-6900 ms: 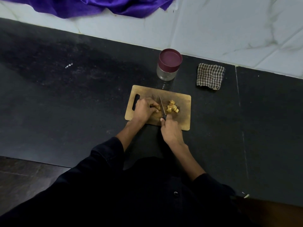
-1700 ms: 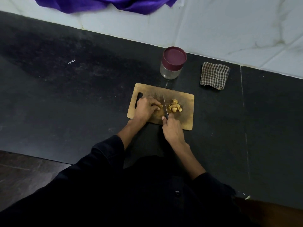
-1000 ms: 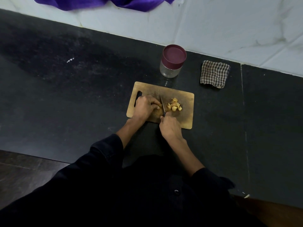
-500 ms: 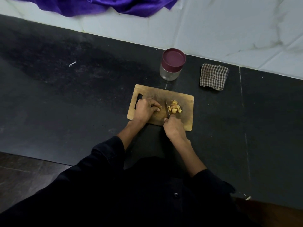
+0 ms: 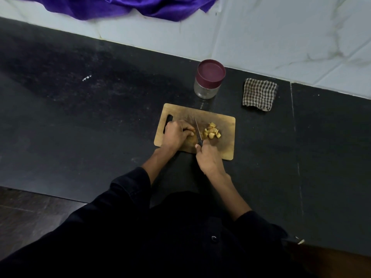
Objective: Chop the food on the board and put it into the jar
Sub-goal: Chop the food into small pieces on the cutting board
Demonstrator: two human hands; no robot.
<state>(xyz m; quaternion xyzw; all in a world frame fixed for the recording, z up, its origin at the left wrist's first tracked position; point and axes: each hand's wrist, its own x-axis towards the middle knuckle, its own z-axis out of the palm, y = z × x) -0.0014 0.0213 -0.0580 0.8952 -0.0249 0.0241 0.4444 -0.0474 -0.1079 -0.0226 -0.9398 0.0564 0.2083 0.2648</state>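
My left hand [image 5: 176,134] curls over the food I am cutting, so that piece is hidden. My right hand [image 5: 208,159] covers the knife [image 5: 197,130] handle. The chopped bits [image 5: 211,132] are too small to tell what food they are. The purple cloth [image 5: 120,7] is cut off at the top edge.

Wooden board [image 5: 224,121] flat on bench; yellow chopped pieces [image 5: 211,132] heaped right of centre, knife [image 5: 198,130] blade just left. Lidded glass jar [image 5: 208,81] upright at 12 o'clock.
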